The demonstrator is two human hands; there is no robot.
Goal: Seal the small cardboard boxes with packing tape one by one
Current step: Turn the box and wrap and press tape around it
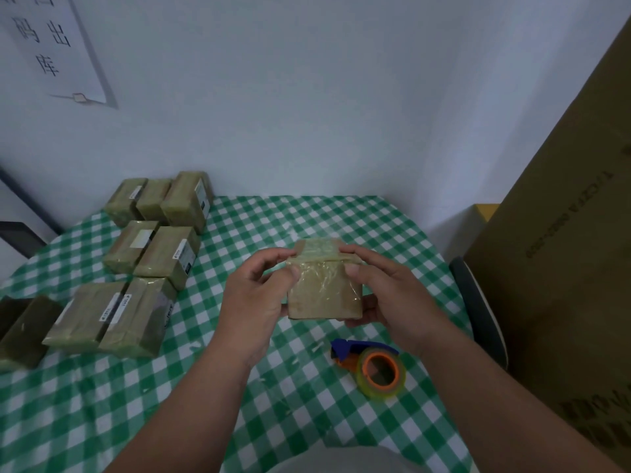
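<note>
A small cardboard box [324, 298] is held up above the middle of the table, its top and front covered with wrinkled clear tape. My left hand [254, 295] grips its left side, thumb and fingertips pinching the tape at the top left edge. Gripping the right side is my right hand [382, 295], thumb on the front face and fingers behind and under the box. A tape dispenser [372, 365] with a blue handle, orange core and a clear tape roll lies on the table just below the box, touched by neither hand.
Several taped cardboard boxes [150, 257] stand in rows on the left of the green checked tablecloth [307, 404]. A large cardboard carton [563, 268] rises at the right, with a dark chair back [478, 308] beside it. A white wall lies behind.
</note>
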